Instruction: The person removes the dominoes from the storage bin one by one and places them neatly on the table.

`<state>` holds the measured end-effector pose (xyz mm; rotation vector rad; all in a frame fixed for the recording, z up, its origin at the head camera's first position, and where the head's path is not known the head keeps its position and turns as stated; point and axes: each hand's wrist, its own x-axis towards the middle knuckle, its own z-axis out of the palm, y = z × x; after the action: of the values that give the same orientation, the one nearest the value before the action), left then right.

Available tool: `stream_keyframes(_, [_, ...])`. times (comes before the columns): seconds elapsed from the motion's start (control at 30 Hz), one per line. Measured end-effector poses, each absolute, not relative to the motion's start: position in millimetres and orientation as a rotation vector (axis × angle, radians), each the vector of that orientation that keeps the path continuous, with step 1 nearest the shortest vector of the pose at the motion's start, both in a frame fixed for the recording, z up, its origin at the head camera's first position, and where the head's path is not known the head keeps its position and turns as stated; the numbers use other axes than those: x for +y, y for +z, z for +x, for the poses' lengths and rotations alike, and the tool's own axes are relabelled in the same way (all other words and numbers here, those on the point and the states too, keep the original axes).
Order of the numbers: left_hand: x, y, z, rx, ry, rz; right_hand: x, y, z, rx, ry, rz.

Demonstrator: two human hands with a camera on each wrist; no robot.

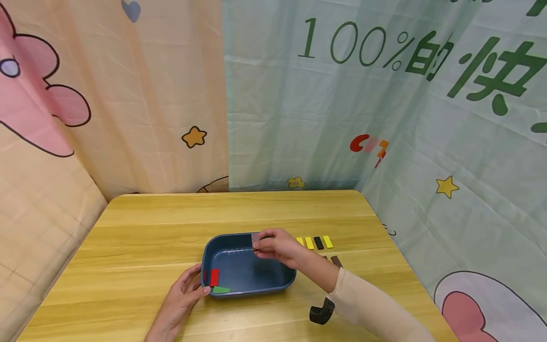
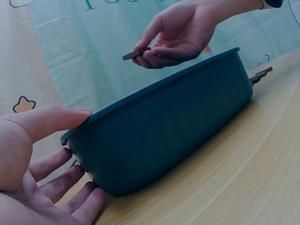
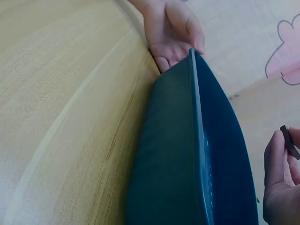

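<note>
A dark blue tub (image 1: pixel 248 293) with rounded corners stands on the table. My left hand (image 1: pixel 183 297) holds it at its left end, the thumb on the rim and the fingers against the outer wall. Above the tub's far side, my right hand (image 1: pixel 278 246) pinches a small flat brown block (image 2: pixel 136 54) between thumb and fingers. Inside the tub, toward the left end, lie a red block (image 1: pixel 214 277) and a green block (image 1: pixel 221 289). The right wrist view shows the pinched block (image 3: pixel 289 143) edge-on, beyond the tub's rim.
Right of the tub, yellow blocks (image 1: pixel 327 242) and a black block (image 1: pixel 318 243) lie in a row, with brown blocks (image 1: pixel 336 261) nearer, partly behind the right forearm. A black device (image 1: pixel 321 312) sits by the right sleeve. Printed curtains (image 1: pixel 273 118) stand behind the wooden table (image 1: pixel 141 237).
</note>
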<state>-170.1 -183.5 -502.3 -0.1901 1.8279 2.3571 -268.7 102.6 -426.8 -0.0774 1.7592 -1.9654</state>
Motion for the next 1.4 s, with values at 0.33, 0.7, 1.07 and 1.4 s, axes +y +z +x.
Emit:
stream_keyframes(0.33, [-183,-503,-171,1.810,2.368,-0.173,133,-437,-269,1.831,-1.968,-0.106])
stream_keyframes(0.7, [-184,-503,-170,1.817,2.370,-0.187,167,-441,-263,1.866,-1.967,-0.110])
stream_keyframes(1.07, [-184,-503,-170,1.820,2.360,-0.206,194,-450,-249,1.897,-1.968,-0.071])
stream_keyframes(1.4, [-183,-504,-170,1.813,2.367,-0.216,221,-467,-234,1.876,-2.012,-0.068])
